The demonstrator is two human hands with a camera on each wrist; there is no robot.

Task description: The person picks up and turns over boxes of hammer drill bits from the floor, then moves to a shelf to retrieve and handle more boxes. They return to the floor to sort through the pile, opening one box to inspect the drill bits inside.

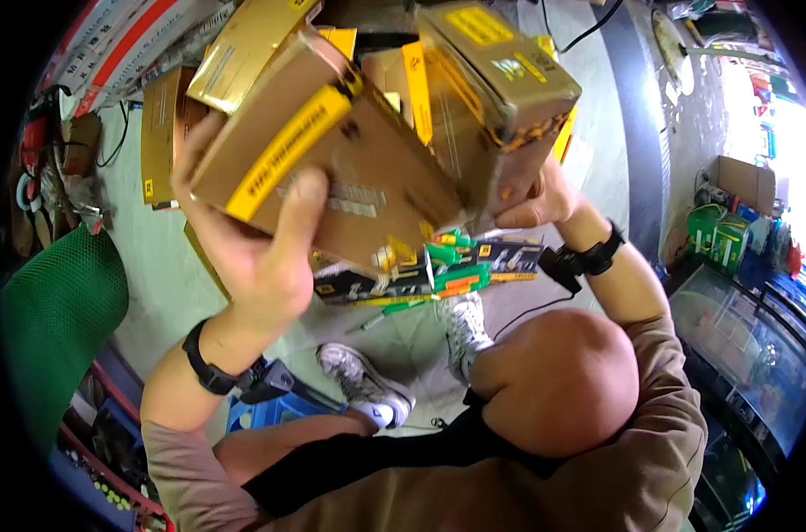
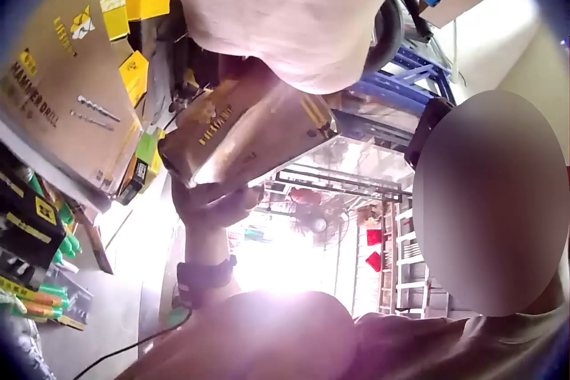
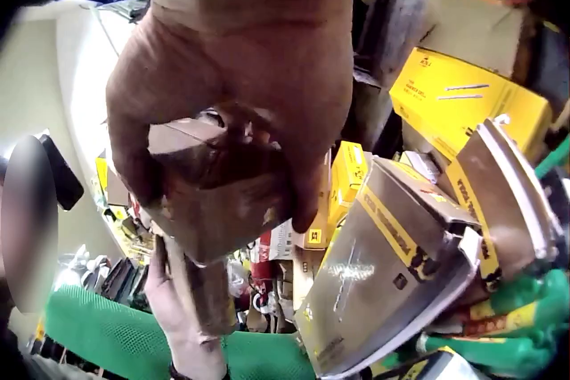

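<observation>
A brown box with a yellow strip (image 1: 385, 168) is tilted in the left hand (image 1: 261, 239), whose thumb lies across its face and whose fingers reach round its far left edge. Beside it, the right hand (image 1: 545, 199) grips the lower end of another brown box (image 1: 531, 75) with yellow labels; the two boxes overlap in the head view. In the right wrist view, the right hand (image 3: 232, 68) spans its box (image 3: 223, 202) between thumb and fingers, and the left hand (image 3: 187, 318) shows below. The left wrist view shows the right hand (image 2: 218, 206) under its box (image 2: 254, 130).
More brown and gold boxes (image 1: 243, 53) stand beyond the hands. Green-handled packages (image 1: 460, 270) lie below the held boxes, near the person's shoes (image 1: 358, 372). A green mesh object (image 1: 66, 293) is at left, a blue stool (image 1: 261, 412) near the left forearm, a glass case (image 1: 739, 346) at right.
</observation>
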